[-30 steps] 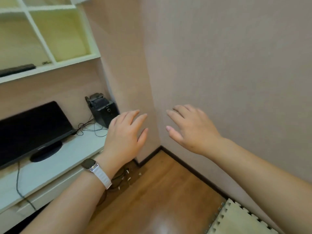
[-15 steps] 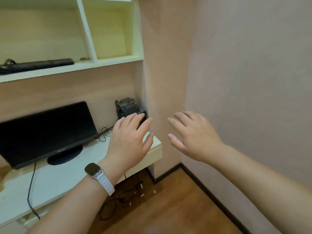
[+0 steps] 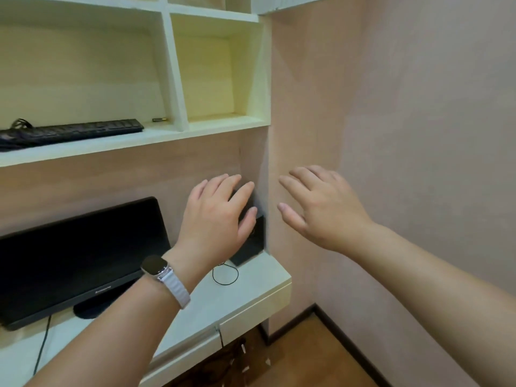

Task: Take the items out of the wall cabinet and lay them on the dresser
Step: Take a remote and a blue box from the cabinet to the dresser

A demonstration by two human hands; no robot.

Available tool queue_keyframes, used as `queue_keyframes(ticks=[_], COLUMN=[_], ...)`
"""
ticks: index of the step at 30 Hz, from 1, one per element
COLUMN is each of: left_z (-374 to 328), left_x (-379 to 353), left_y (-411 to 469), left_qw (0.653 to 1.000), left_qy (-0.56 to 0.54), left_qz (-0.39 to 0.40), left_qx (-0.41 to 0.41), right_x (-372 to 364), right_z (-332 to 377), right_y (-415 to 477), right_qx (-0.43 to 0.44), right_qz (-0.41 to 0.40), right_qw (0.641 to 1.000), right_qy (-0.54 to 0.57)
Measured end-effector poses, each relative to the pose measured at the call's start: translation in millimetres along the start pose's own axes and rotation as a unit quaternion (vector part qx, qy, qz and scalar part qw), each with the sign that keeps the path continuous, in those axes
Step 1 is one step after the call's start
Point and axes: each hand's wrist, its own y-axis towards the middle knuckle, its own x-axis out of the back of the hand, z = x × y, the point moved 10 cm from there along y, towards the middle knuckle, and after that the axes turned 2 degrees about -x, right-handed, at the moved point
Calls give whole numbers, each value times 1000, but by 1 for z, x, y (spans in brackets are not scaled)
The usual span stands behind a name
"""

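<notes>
The white wall cabinet [image 3: 176, 79] of open cubbies fills the upper left. A black keyboard [image 3: 72, 132] lies on its bottom shelf, with a small dark and gold object [image 3: 159, 119] just right of it. Below runs the white dresser top [image 3: 251, 277]. My left hand [image 3: 217, 219], a watch on its wrist, hovers open with fingers spread in front of a black speaker. My right hand [image 3: 321, 210] is open too, held before the pink wall. Both hands hold nothing and are well below the shelf.
A black monitor [image 3: 78, 255] stands on the dresser at the left. A black speaker [image 3: 248, 247] with a thin cable [image 3: 226, 275] sits in the dresser's back right corner, partly hidden by my left hand. Pink walls close the right side; wood floor [image 3: 307, 358] lies below.
The view has swung left and up, bringing the cabinet and keyboard closer to centre. Both hands stay open and empty, now raised in front of the speaker and wall corner.
</notes>
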Motion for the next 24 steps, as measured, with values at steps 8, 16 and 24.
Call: queue_keyframes(ticks=[8, 16, 24], left_z=[29, 42, 64], left_x=[-38, -105, -123], left_y=[60, 146, 252], left_qw=[1000, 998, 990], left_qy=[29, 66, 123], left_qz=[-4, 7, -68], left_qx=[1, 6, 17], right_x=[-39, -101, -107], right_z=[-45, -125, -199], right_y=[57, 127, 221], right_qx=[-4, -6, 2], right_qz=[-41, -46, -124], right_qw=[999, 998, 986], right_qy=[17, 44, 112])
